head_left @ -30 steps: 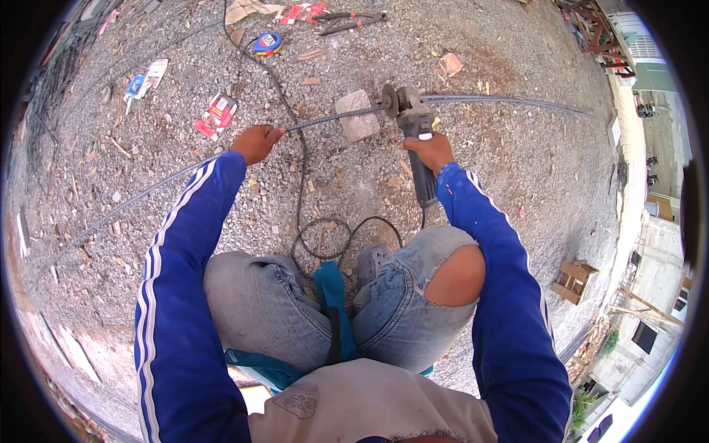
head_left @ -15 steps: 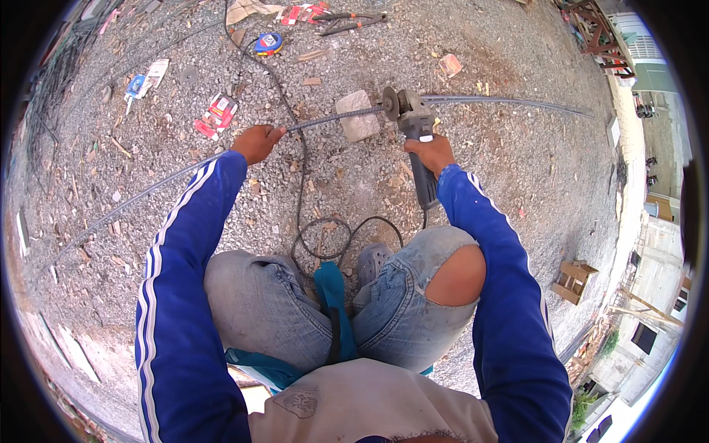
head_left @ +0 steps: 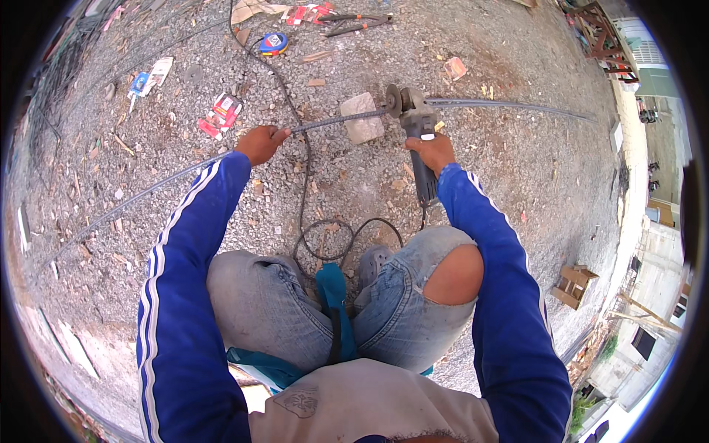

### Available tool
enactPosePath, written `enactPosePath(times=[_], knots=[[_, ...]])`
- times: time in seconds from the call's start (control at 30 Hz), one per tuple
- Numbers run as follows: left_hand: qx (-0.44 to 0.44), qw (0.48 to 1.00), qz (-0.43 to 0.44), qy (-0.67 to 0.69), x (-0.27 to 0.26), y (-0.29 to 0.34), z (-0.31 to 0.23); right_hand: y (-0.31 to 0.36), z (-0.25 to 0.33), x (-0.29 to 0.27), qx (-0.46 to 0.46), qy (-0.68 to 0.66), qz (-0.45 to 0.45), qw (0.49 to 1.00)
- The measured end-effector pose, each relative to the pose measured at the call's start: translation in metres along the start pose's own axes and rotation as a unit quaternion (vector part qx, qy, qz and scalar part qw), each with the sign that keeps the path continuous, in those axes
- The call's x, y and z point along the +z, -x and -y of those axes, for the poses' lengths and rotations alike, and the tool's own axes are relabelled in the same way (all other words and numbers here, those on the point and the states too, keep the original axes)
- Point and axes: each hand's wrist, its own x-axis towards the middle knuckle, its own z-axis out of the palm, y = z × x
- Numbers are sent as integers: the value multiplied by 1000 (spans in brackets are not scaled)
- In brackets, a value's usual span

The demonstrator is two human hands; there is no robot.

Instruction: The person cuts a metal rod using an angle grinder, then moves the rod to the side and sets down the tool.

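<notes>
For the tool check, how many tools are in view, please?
3: grinder in the right hand; tape measure near the top, on gravel; pliers to its right; others may be hidden.

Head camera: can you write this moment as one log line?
left hand: holds ribbed bar | right hand: holds angle grinder | ribbed bar: crosses over stone block | tape measure: on gravel

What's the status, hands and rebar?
Left hand gripping rebar. Right hand holding angle grinder, disc by rebar. Rebar across pale block. Cord crosses near left hand.
</notes>
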Motion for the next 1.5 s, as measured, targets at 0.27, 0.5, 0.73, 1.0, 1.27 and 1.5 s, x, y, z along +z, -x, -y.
enactPosePath(times=[0.27, 0.5, 0.73, 1.0, 1.27, 1.5], knots=[[6, 1000, -17, -20, 1, 1, -2, 1, -10, -2, -25, -10, -10, 1000], [10, 999, -23, -32, -1, 3, -4, 1, -14, -5, -42, -7, 0, 999], [-2, 999, -14, -37, 0, 2, -3, 0, -15, -6, -17, 20, -4, 1000], [11, 999, -27, -44, 4, -2, 2, -2, -18, -6, -1, 62, -22, 998], [15, 998, -40, -42, 3, 3, -3, -1, -14, -5, -23, 20, -8, 999], [10, 998, -48, -45, 3, 3, -3, -2, -8, -2, -6, 32, -22, 999]])
